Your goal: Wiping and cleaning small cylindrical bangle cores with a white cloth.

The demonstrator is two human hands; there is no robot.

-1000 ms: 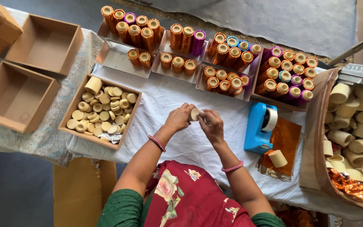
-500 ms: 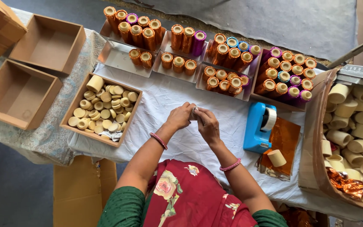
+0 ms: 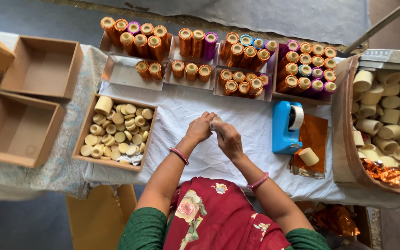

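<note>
Foil-wrapped rolls point(image 3: 237, 55) fill trays along the frame's top; a box of cream discs point(image 3: 116, 132) sits left. Left hand point(image 3: 200, 128) and right hand point(image 3: 230, 138) close together on a small cream roll point(image 3: 215, 121) at bench point(image 3: 251, 115) centre, beside a blue tape dispenser point(image 3: 285, 127).

Far edge: 4 shallow metal trays point(image 3: 125, 73) of foil-wrapped rolls point(image 3: 305, 65), mostly orange, some purple and blue.
Left: cardboard box point(image 3: 82, 139) of pale round caps point(image 3: 116, 134).
Further left: 2 empty brown boxes point(image 3: 21, 127).
Right: blue tape dispenser point(image 3: 285, 129), orange foil sheets point(image 3: 315, 139), 1 bare tube point(image 3: 309, 156).
Far right: bin point(image 3: 346, 139) of plain cream tubes point(image 3: 385, 115).
Surface: white cloth point(image 3: 181, 109).
</note>
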